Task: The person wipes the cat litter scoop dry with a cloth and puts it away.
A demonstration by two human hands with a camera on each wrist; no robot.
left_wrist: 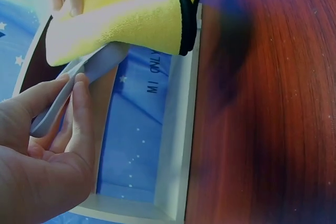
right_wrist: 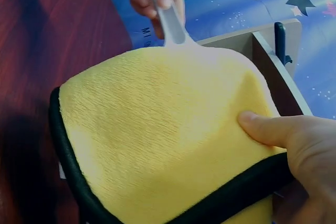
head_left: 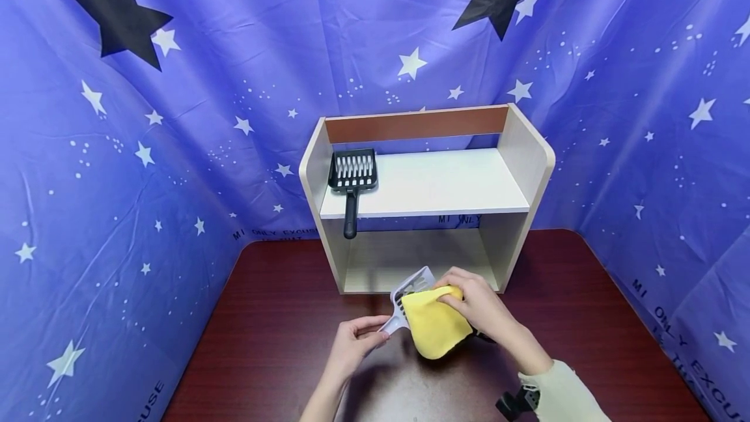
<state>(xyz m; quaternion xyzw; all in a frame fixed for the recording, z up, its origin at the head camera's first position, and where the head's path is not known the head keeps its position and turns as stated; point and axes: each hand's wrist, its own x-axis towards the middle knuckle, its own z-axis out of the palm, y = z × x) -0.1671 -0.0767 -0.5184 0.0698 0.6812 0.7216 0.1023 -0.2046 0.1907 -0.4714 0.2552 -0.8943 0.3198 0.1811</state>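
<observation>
Before a shelf unit (head_left: pixel 439 181) bearing a black slotted scoop (head_left: pixel 351 195) up top, grips a smooth grey scoop (head_left: pixel 398 322) above the bench (head_left: pixel 263 344) with curled left hand (head_left: pixel 351 346); pinches a plush, black-edged yellow cloth (head_left: pixel 436 324) over that scoop's pan with right hand (head_left: pixel 476 300).

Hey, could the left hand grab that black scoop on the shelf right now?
Probably not yet: the left hand holds the gray scoop, though the black scoop, uncovered, juts past the shelf edge.
</observation>
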